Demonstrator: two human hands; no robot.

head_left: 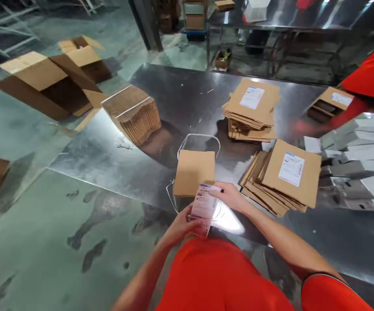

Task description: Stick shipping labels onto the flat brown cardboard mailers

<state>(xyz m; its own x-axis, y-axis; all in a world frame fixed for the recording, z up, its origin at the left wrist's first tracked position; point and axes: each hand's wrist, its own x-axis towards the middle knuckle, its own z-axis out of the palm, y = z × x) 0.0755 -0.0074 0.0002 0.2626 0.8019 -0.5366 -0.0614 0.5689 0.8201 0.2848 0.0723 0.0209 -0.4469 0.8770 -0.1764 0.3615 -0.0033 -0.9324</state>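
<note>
A strip of printed labels (204, 204) is held between my two hands, close to my body at the table's near edge. My left hand (184, 224) is closed on its lower end. At the top right corner of the strip, the fingers of my right hand (228, 194) pinch it. Just beyond the strip, a flat brown carton (196, 170) without a label lies on the metal table (161, 177), with a loose white strap (203, 134) around it. To the right are two piles of flat cartons with labelled tops, one nearer (292, 172) and one farther (253, 101).
A strapped bundle of folded cartons (133, 112) stands on the table's left part. Open boxes (44, 82) sit on the floor beyond. At right, a person's blurred arm (332, 119) reaches near an open carton (331, 101) and many white boxes (365, 160).
</note>
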